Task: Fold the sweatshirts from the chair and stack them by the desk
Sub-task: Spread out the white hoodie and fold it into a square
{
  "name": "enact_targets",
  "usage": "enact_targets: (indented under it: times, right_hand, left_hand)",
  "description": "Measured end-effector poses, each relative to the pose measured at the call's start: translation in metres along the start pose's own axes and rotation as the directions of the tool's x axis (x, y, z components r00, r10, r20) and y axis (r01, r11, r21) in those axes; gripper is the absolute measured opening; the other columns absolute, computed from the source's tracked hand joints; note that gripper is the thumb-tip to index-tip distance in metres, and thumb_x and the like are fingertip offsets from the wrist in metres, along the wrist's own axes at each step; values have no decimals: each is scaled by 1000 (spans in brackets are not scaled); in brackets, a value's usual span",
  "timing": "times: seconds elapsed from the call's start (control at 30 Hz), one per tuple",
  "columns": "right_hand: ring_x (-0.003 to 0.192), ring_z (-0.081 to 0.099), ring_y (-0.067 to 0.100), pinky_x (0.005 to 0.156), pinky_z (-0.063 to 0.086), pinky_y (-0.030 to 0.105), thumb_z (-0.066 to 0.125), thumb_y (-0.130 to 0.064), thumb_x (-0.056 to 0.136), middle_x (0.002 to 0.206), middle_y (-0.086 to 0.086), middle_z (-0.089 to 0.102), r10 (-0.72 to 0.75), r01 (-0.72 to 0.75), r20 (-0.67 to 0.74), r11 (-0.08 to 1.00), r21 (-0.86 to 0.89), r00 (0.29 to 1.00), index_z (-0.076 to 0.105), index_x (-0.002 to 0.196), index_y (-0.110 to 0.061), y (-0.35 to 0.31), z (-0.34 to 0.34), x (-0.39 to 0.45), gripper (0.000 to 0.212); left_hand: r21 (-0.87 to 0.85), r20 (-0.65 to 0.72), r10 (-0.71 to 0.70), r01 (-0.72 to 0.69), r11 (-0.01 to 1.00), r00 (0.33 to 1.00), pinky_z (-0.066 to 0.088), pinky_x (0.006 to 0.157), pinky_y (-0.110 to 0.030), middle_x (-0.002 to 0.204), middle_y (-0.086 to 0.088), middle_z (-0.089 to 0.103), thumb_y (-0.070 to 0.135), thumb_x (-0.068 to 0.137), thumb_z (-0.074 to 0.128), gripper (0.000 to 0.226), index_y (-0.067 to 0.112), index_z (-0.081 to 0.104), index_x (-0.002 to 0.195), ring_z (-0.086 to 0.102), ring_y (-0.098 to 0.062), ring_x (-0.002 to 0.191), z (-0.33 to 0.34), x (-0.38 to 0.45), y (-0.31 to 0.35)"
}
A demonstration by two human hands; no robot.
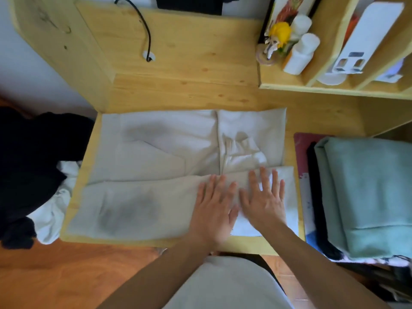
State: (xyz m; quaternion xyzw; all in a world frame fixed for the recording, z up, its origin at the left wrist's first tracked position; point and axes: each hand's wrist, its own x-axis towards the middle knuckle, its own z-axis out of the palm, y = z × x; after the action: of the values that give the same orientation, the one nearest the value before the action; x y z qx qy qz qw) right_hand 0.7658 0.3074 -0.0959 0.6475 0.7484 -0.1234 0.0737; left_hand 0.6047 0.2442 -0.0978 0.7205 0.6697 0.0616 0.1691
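Note:
A pale grey-white sweatshirt [160, 152] lies spread flat on the wooden desk [182, 63], its near edge folded over into a long band. My left hand [215, 206] and my right hand [264, 197] lie side by side on the right part of that band, fingers straight, pressing it flat. A folded mint-green sweatshirt [370, 197] rests on a dark folded garment [316, 197] at the right of the desk. On the left, a heap of black clothing [33, 163] and white clothing [53, 215] sits beside the desk.
A black cable [142, 25] runs into a hole in the desktop at the back. A wooden shelf unit [334, 85] at the back right holds white bottles [301, 54], a yellow figurine [278, 34] and a white device [365, 34]. Orange-brown floor [78, 275] shows below.

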Motion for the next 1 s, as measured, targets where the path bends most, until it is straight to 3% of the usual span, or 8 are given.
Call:
enact_targets:
  times: [0.1, 0.2, 0.4, 0.47, 0.6, 0.73, 0.83, 1.0]
  right_hand:
    - [155, -8, 25, 124, 0, 52, 12, -63, 95, 169, -3, -6, 137, -140, 39, 988, 66, 990, 1, 159, -38, 26, 27, 3, 69]
    - [155, -7, 24, 124, -1, 50, 17, -61, 97, 169, -5, -7, 142, -144, 27, 987, 75, 990, 0, 159, -40, 28, 37, 5, 67]
    - [154, 4, 32, 123, 4, 54, 40, -40, 101, 167, 3, 15, 113, -102, -102, 989, 110, 988, 31, 155, -22, -5, 14, 2, 58]
    - [155, 1, 28, 124, 3, 49, 36, -41, 104, 168, 0, 11, 74, -61, -75, 985, 163, 994, 28, 157, -28, -37, 13, 4, 55]
    - [155, -9, 22, 125, 0, 47, 25, -56, 102, 168, -9, -4, 158, -161, 28, 973, 168, 987, 9, 159, -38, -58, 24, 14, 62]
    - [155, -6, 24, 125, 1, 48, 23, -56, 102, 169, -7, -3, 153, -153, 15, 976, 154, 988, 7, 159, -38, -58, 27, 13, 63]
    - [155, -4, 25, 125, 2, 49, 23, -57, 102, 169, -5, -1, 167, -165, 0, 976, 140, 986, 7, 160, -37, -61, 28, 14, 63]
    - [155, -6, 26, 125, 2, 49, 20, -57, 102, 169, -4, -4, 182, -183, 18, 978, 98, 983, 3, 159, -37, -65, 27, 14, 63]
  left_hand:
    - [57, 101, -125, 120, 991, 987, 9, 126, -54, 171, -5, 14, 55, 100, 30, 65, 33, 24, 161, 5, -28, 158, 27, 13, -10]
    - [47, 114, -126, 122, 991, 985, 8, 125, -54, 171, -4, 9, 56, 99, 30, 67, 35, 19, 162, -1, -27, 158, 34, 17, -14]
    - [-3, 114, -116, 117, 993, 987, 1, 125, -55, 172, -2, 2, 55, 100, 28, 67, 35, 14, 162, -8, -25, 158, 31, 17, -14]
    - [-32, 165, -95, 102, 994, 982, -4, 125, -54, 172, -2, -3, 50, 101, 30, 66, 33, 11, 163, -13, -25, 157, 26, 19, -13]
    - [-7, 57, -26, 26, 1000, 998, 12, 125, -54, 170, -7, 18, 40, 102, 36, 57, 31, 32, 159, 8, -28, 158, 6, 2, -67]
    - [151, -47, -353, 356, 922, 934, 14, 123, -59, 170, -9, 18, 51, 102, 34, 61, 34, 27, 160, 10, -35, 157, -16, -69, -210]
    - [126, -36, -534, 534, 836, 845, 11, 124, -60, 171, -7, 10, 56, 102, 20, 65, 32, 15, 163, 5, -33, 157, -30, -103, -268]
    - [50, -27, -596, 596, 801, 803, 6, 124, -60, 171, -8, 2, 58, 102, 13, 66, 34, 2, 162, -4, -31, 158, -30, -104, -282]
